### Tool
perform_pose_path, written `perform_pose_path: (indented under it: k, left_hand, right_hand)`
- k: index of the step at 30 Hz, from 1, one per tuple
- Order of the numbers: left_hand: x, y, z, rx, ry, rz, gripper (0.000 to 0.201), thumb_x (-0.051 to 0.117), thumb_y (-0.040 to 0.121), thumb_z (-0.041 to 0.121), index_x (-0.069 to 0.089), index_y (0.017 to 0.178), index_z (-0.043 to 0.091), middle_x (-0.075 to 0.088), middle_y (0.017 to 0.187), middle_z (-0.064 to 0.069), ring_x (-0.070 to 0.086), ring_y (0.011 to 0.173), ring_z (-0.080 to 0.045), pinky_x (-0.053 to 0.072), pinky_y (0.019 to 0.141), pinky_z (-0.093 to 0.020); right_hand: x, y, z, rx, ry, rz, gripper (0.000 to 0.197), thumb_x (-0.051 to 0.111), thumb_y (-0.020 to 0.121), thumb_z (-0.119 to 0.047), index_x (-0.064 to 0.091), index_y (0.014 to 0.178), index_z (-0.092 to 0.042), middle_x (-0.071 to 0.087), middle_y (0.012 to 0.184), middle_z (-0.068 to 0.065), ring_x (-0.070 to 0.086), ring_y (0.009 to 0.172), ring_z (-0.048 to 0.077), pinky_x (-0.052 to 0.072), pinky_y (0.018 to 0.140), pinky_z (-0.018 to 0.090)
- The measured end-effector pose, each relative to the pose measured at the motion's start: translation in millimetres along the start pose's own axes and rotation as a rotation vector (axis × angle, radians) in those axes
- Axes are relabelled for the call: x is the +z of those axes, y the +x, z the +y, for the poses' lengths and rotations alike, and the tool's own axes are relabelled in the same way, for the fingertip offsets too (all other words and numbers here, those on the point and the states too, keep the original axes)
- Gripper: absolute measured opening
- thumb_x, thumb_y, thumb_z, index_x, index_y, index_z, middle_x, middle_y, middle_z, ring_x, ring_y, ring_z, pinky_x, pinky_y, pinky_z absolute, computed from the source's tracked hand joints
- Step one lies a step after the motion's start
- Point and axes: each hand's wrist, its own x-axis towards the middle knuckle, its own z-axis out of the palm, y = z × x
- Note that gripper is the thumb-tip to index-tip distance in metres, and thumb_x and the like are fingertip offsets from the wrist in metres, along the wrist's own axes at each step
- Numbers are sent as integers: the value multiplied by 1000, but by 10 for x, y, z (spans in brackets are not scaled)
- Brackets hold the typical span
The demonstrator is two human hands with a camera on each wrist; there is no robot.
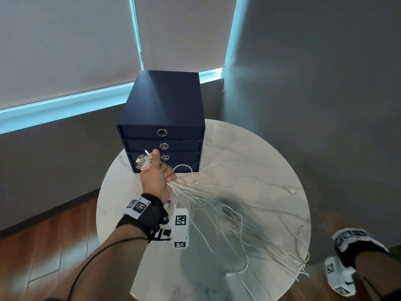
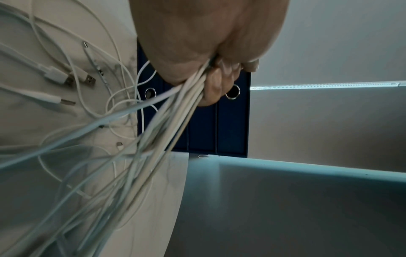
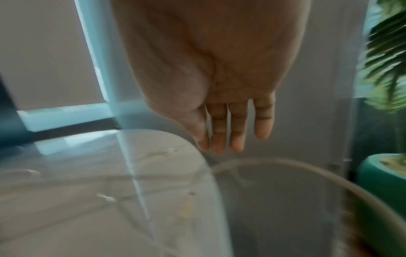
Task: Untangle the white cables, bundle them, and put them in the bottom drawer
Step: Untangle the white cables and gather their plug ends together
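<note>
Gripping white cables [image 1: 208,205] in left hand [image 1: 155,181]; right hand [image 3: 219,87] apart, empty

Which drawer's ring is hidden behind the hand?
The bottom drawer. The left hand holding the white cables covers its ring; the three upper rings show.
</note>
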Motion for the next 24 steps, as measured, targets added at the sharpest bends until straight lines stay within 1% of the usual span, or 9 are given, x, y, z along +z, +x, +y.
perform_pose_path:
  k: [3, 5, 7, 9, 11, 15, 17, 19, 24]
  left_hand:
    - [121, -88, -92, -17, 27, -29, 32, 59, 99, 38, 48, 73, 23, 28, 55, 6, 25, 43, -8, 24, 38, -21]
    - [229, -161, -167, -41, 34, -54, 32, 59, 99, 37, 47, 73, 24, 29, 55, 6, 26, 42, -8, 24, 37, -21]
    - [328, -227, -235, -58, 39, -71, 37, 59, 100, 35, 43, 69, 24, 28, 53, 6, 26, 41, -8, 23, 37, -21]
    - [392, -264, -253, -60, 32, -80, 39, 59, 100, 34, 40, 67, 24, 27, 53, 5, 25, 41, -9, 23, 38, -21]
    - [383, -245, -189, -47, 26, -76, 39, 60, 99, 34, 42, 67, 24, 28, 54, 5, 25, 42, -9, 22, 39, -22]
    - [91, -61, 82, -6, -29, -4, 36, 59, 100, 36, 44, 70, 23, 26, 55, 6, 23, 42, -7, 22, 37, -20]
    - [-121, 39, 210, -1, -63, 52, 41, 59, 99, 37, 38, 67, 23, 25, 53, 7, 23, 40, -7, 22, 35, -20]
    - [-314, 110, 315, 5, -77, 96, 42, 58, 100, 36, 37, 66, 23, 24, 51, 8, 22, 39, -7, 21, 35, -20]
    - [-685, 206, 482, -48, -43, 143, 44, 57, 100, 34, 33, 65, 23, 21, 52, 8, 19, 38, -6, 18, 35, -19]
  right_hand:
    - [-91, -421, -877, -266, 363, 79, 35, 67, 92, -31, 68, 118, -7, 65, 122, 8, 62, 110, 24, 43, 98, 30]
    - [-154, -865, -1577, -482, 579, -18, 50, 76, 82, -41, 62, 126, -21, 62, 121, -8, 58, 109, 8, 40, 96, 22]
    - [-149, -1280, -2184, -673, 594, -179, 63, 82, 72, -47, 57, 129, -33, 60, 118, -18, 57, 107, -1, 42, 94, 19]
    - [15, -1521, -2640, -825, 522, -257, 43, 80, 76, -41, 59, 112, -30, 65, 101, -15, 63, 90, 1, 48, 82, 20]
    - [203, -1589, -2881, -856, 437, -266, 18, 68, 88, -37, 54, 87, -25, 61, 80, -8, 60, 71, 13, 46, 68, 27]
    - [539, -1347, -2677, -755, 183, -239, 40, 52, 95, -51, 47, 65, -25, 54, 76, 0, 53, 75, 19, 37, 68, 28]
    - [612, -1185, -2359, -667, 98, -278, 29, 53, 95, -49, 63, 87, -23, 62, 93, 3, 59, 89, 20, 40, 76, 26]
    - [656, -1000, -1968, -550, 61, -287, 33, 58, 93, -46, 66, 107, -19, 66, 107, 5, 63, 101, 20, 44, 83, 25]
    - [651, -533, -920, -364, -83, -262, 19, 63, 88, -43, 62, 76, -28, 65, 74, -7, 69, 85, 19, 41, 68, 23]
